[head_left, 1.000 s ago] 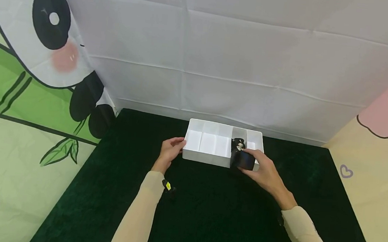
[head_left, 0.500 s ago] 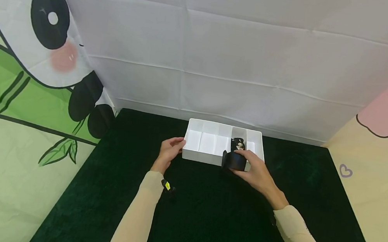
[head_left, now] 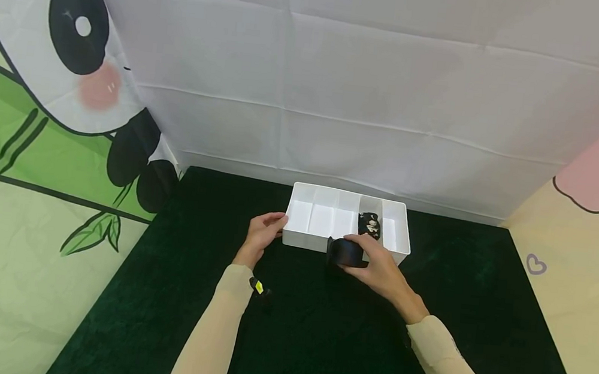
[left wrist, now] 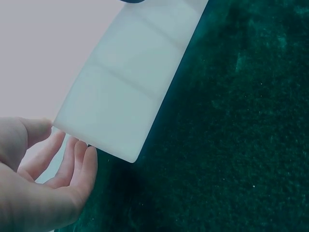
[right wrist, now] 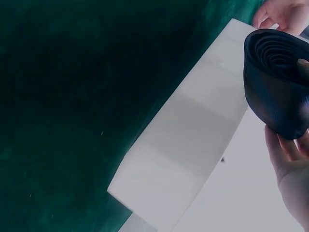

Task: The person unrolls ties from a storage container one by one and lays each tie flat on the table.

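Observation:
In the head view, my right hand grips a dark rolled necktie in front of the box's near wall. The right wrist view shows the coils of the roll, with my fingers underneath it and the thumb at its top. My left hand holds the left end of a white divided box, thumb at the rim and fingertips against the end wall. A folded black cloth item with a pale pattern lies in a compartment right of the box's middle.
The box stands on a dark green cloth-covered table, near a white fabric backdrop. Printed cartoon panels flank the left side, and a pink and yellow panel the right.
My right hand has moved left along the front of the box with the rolled necktie, uncovering the patterned cloth and the right compartment. The left hand stays at the box's end.

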Available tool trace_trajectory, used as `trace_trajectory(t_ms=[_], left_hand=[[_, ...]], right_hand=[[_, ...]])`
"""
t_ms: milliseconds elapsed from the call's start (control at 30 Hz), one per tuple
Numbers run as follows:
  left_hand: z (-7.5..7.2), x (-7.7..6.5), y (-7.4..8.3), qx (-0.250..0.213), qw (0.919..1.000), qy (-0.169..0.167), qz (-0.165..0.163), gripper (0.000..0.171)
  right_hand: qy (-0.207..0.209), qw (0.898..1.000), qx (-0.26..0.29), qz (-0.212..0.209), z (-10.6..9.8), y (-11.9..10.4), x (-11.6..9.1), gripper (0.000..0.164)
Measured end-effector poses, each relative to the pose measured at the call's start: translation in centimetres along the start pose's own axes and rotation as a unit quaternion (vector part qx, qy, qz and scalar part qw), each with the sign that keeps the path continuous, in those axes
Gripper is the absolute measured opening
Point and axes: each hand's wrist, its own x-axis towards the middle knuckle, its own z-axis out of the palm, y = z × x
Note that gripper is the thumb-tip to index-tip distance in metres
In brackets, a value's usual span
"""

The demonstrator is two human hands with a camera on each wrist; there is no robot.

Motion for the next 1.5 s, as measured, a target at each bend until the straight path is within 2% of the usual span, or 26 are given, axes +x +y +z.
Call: trace_trajectory(t_ms=[267,567,900,1233,1500], left_hand=[[0.1,-0.1,0.2,0.001,1.0000,0.002,0.001,0.040],[0.1,-0.7,-0.3,0.024,0.9996,0.017,-0.002,0.047],[-0.8,-1.8,-0.4,0.039,0.9991,-0.003,0.015,0.042],[-1.5,-2.7,-0.9,0.039,0.9990,-0.015,0.017,0.039],[-2.3,-3.8,-1.2,0.039,0.9989,-0.017,0.020,0.037]], right_hand=[[-0.009,1.000,0.018,-0.018,1.4,-0.7,0.6,0.062],[-0.018,1.000,0.019,-0.016,2.6,-1.2,1.2,0.060],[-0.025,0.999,0.018,-0.017,3.6,-1.6,1.8,0.061],[-0.020,0.999,0.020,-0.025,4.7,-2.0,2.4,0.058],[-0.026,0.999,0.025,-0.015,5.7,-2.6,2.9,0.059]])
